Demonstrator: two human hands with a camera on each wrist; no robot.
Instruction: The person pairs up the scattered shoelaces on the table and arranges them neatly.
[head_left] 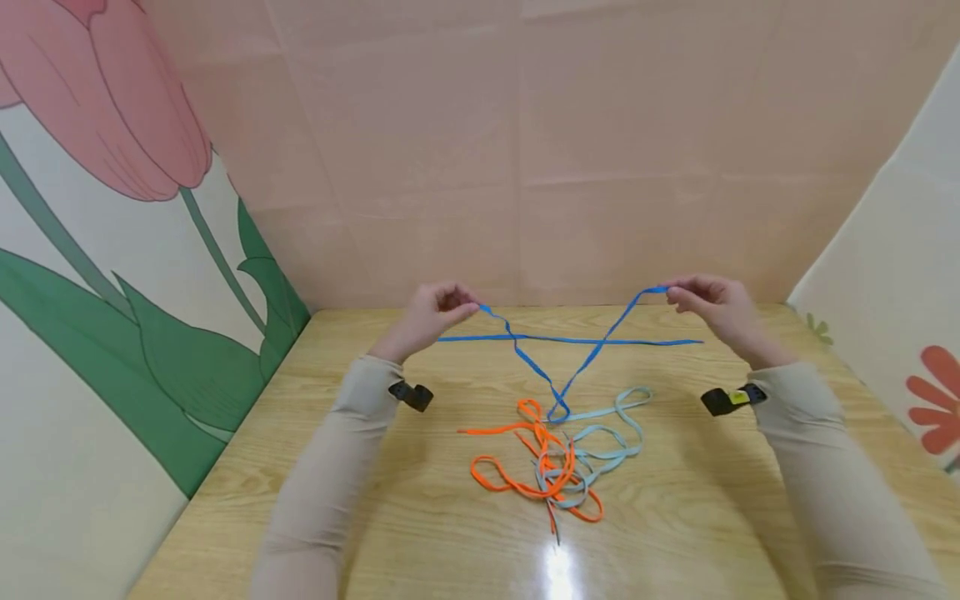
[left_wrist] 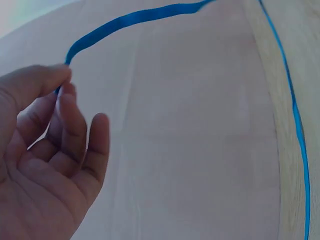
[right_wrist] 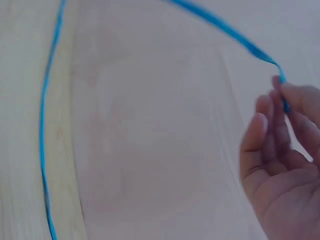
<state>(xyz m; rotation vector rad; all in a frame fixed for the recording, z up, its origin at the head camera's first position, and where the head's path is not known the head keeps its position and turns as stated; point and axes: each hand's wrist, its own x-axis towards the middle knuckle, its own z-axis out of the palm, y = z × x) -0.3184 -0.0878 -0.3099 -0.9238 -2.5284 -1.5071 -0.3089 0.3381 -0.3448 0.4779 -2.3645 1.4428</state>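
Note:
Both hands are raised over the far part of the table, holding up one blue shoelace (head_left: 534,364). Its one end is pinched between thumb and fingertips of my left hand (head_left: 444,308); the left wrist view shows the lace (left_wrist: 135,18) arching away from that pinch. My right hand (head_left: 712,304) pinches the other end, and the lace (right_wrist: 220,22) runs up and left from it in the right wrist view. Between the hands the lace sags into a V, crossing itself in a small loop near the orange shoelace (head_left: 517,487) and light blue shoelace (head_left: 630,450).
A second blue lace (head_left: 570,340) lies stretched straight across the back of the wooden table (head_left: 300,467), behind the held one. The orange and light blue laces lie tangled at the middle. A pink-beige sheet (head_left: 450,167) hangs behind the table, with flower-printed panels (head_left: 172,350) at the sides.

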